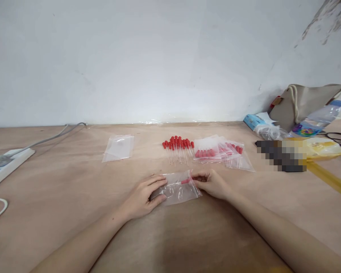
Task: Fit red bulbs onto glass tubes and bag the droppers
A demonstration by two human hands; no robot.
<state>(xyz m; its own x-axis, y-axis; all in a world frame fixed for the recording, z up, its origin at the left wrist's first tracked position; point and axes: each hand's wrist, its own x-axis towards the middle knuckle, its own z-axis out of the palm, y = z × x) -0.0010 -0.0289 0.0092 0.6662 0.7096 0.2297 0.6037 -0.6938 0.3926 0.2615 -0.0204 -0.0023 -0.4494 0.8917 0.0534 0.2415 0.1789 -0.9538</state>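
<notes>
A clear zip bag lies in front of me, its red-lined mouth to the right. Inside it is a glass dropper with a red rubber bulb; its thin tube points left. My left hand rests spread on the bag's closed end, fingers on the upper side and thumb on the lower. At the mouth, my right hand is closed around the dropper's bulb end, fingertips partly hidden by the plastic. Beyond the bag lies a pile of red-bulbed droppers. Filled zip bags overlap to its right.
Flat unused zip bags lie at the left. Farther left are a power strip and a grey cable. A tissue pack, plastic bottle, grey bag and pixelated dark object crowd the right. A wall stands behind.
</notes>
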